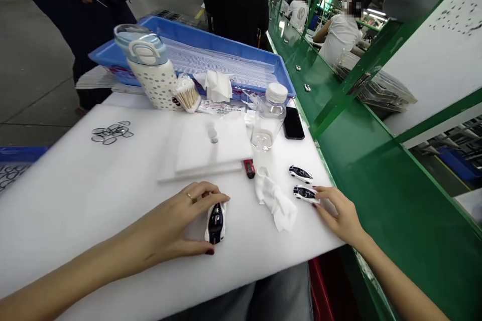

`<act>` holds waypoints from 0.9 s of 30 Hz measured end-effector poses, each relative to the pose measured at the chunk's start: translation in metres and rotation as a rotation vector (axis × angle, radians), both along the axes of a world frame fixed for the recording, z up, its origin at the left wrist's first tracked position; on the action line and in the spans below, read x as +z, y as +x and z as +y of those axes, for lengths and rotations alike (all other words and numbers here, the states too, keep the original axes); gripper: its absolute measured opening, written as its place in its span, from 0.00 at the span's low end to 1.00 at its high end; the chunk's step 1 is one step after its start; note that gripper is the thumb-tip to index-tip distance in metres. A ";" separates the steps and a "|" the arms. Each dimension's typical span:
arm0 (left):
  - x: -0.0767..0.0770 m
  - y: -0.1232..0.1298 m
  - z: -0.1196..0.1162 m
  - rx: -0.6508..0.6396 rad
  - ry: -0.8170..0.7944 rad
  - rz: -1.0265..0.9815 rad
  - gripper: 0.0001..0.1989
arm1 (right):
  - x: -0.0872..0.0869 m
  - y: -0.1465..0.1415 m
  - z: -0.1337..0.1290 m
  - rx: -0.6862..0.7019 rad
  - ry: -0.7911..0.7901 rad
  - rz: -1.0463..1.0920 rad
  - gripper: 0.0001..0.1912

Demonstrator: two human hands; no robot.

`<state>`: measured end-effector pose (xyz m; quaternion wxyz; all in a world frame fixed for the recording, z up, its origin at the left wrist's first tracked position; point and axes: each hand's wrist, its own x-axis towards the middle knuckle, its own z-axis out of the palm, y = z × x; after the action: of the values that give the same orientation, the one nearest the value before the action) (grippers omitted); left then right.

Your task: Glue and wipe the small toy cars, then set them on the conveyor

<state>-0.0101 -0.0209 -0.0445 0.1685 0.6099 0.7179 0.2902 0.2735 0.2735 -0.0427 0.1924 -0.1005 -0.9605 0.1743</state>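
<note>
My left hand [194, 218] is closed around a white toy car [216, 224] with a black top, gripping it at both ends on the white foam sheet [150, 281]. At the right edge of the sheet, my right hand [339, 213] pinches the end of a second toy car [304, 193], also white with a dark top. Just behind that one sits a third, similar toy car [300, 174], untouched. A crumpled white cloth [276, 200] lies between my hands, with a small red-and-black device [249, 168] near its far end.
Behind stand a dotted tumbler [154, 80], cotton swabs [187, 95], a clear bottle [268, 123], a phone [293, 123] and a blue tray [226, 42]. Black rings [112, 132] lie left. A green conveyor [361, 160] carrying small cars runs along the right. Other people are nearby.
</note>
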 end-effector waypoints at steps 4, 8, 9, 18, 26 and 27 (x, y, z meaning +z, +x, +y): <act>0.004 0.005 0.000 -0.024 0.039 0.032 0.28 | 0.003 -0.027 0.017 -0.105 0.170 0.043 0.02; 0.006 0.009 0.001 -0.023 0.034 0.097 0.30 | 0.018 -0.066 0.004 -0.168 0.195 0.071 0.02; 0.005 0.009 0.001 -0.020 0.031 0.119 0.31 | 0.022 -0.078 -0.007 -0.142 0.133 0.077 0.03; 0.015 0.005 -0.002 0.007 0.150 -0.054 0.21 | 0.048 -0.159 -0.078 -0.083 -0.237 -0.271 0.09; 0.027 0.016 0.001 -0.105 0.326 -0.594 0.12 | 0.082 -0.150 -0.130 0.269 -1.018 -0.255 0.05; 0.028 0.016 0.001 -0.117 0.321 -0.666 0.11 | 0.082 -0.152 -0.133 0.255 -1.031 -0.223 0.07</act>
<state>0.0060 -0.0203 -0.0170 0.3111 0.5407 0.5332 0.5715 0.1216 0.1405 0.0388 -0.0078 -0.0826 -0.7695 0.6332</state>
